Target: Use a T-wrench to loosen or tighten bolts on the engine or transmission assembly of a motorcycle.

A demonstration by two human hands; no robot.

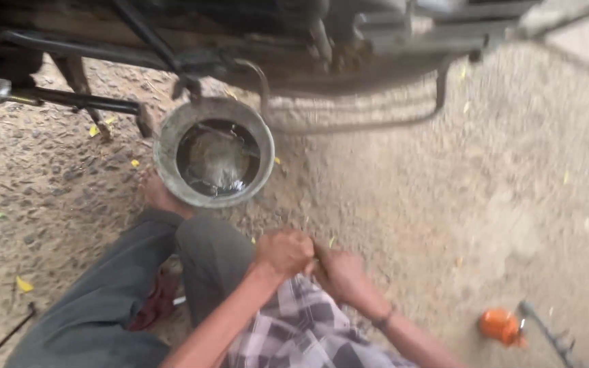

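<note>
I see both fists clenched together, left hand and right hand touching; whatever they pinch is too blurred to tell. Just beyond them sits the round grey metal pan of dark liquid, under the vehicle's black frame.

I see a dull, scuffed metal basin holding dark, glossy liquid — the ground is rough, gritty gravel. My checked cloth looks soft and matt — the orange can shiny.
</note>
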